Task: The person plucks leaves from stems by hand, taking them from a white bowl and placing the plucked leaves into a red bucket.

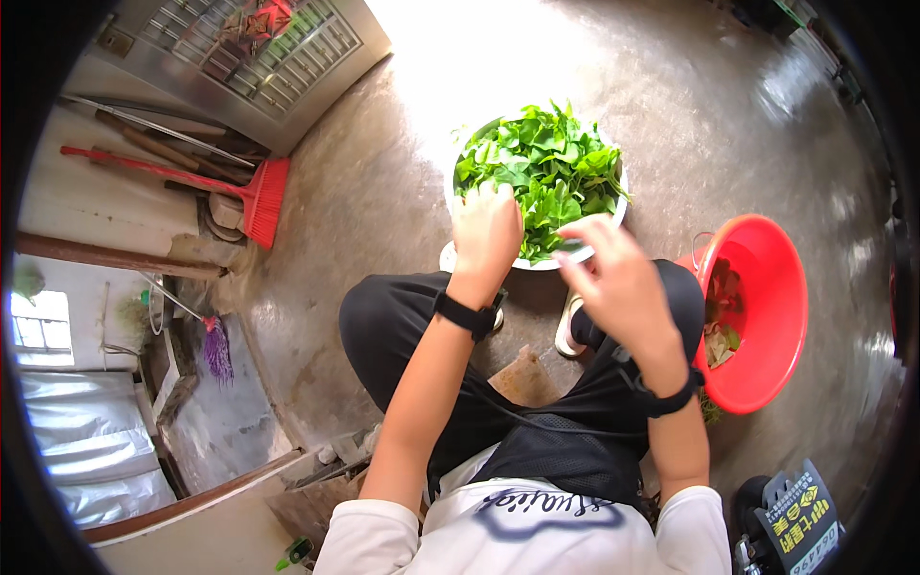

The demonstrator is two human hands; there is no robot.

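Note:
A white basin (625,203) heaped with green leafy vegetables (551,158) stands on the floor beyond my knees. My left hand (489,230) is at the basin's near left side, its fingers curled down into the leaves. They appear closed on some leafy greens, though the back of the hand hides most of the grip. Over the near right rim hovers my right hand (618,278), slightly blurred. Its thumb and forefinger are apart, and I see nothing held between them. Both wrists wear black bands.
A red bucket (771,331) with wilted leaves and scraps inside stands right of my right knee. At left, a red broom (264,203) leans by the wall near a metal door (326,91). A purple mop (218,353) lies farther left. A dark printed object (795,522) sits lower right.

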